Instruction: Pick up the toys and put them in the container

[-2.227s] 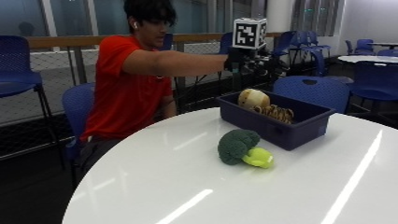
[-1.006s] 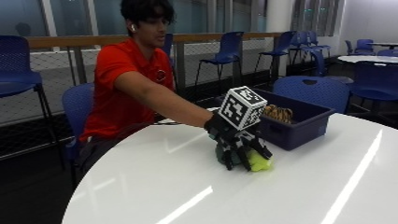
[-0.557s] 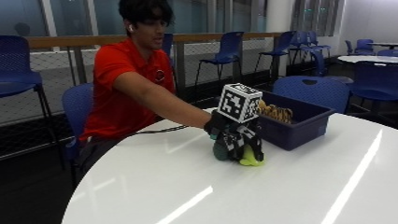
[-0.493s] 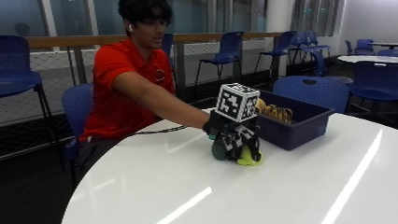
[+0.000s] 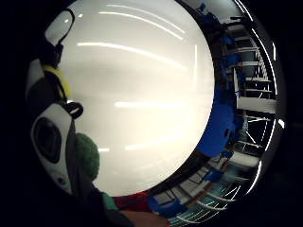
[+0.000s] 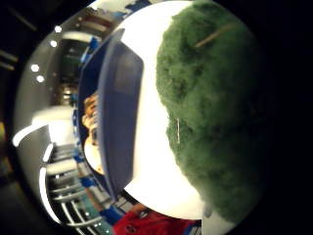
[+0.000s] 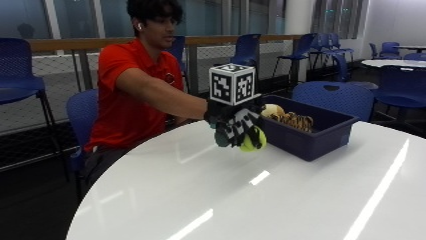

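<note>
In the outside view my gloved right hand (image 7: 234, 126) grips the green broccoli toy (image 7: 249, 139) and holds it above the white table (image 7: 266, 200), just beside the near corner of the dark blue container (image 7: 313, 137). Its yellow-green stem pokes out below my fingers. The thumb side palm view is filled by the toy's fuzzy green head (image 6: 210, 112), with the container (image 6: 117, 112) beside it. Tan and striped toys (image 7: 289, 118) lie inside the container. The little finger side palm view shows a patch of green toy (image 5: 87, 156) over the bare table.
Blue chairs (image 7: 333, 95) stand behind the container and around the room. A second white table (image 7: 393, 62) is at the far right. A railing runs along the back.
My hand closed round the broccoli toy on the table and has lifted it off the surface toward the container.
</note>
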Available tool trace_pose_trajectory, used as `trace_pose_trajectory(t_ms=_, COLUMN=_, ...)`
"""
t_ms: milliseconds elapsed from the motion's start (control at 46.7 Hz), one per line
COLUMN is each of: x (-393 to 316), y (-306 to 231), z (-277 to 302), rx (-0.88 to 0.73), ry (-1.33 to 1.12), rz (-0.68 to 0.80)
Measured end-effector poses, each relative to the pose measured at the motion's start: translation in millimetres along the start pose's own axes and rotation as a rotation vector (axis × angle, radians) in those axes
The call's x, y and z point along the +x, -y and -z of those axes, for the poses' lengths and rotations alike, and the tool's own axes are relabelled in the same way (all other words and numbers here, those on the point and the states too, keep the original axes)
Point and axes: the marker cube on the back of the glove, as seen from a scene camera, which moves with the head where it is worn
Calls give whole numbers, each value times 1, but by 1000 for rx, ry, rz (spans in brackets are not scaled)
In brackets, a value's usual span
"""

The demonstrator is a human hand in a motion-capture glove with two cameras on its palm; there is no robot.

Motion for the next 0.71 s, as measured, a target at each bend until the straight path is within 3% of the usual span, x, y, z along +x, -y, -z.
trace_pose_trajectory(t_ms=707, x=-199, y=-3, z=97, rx=134, ry=-67, rz=229)
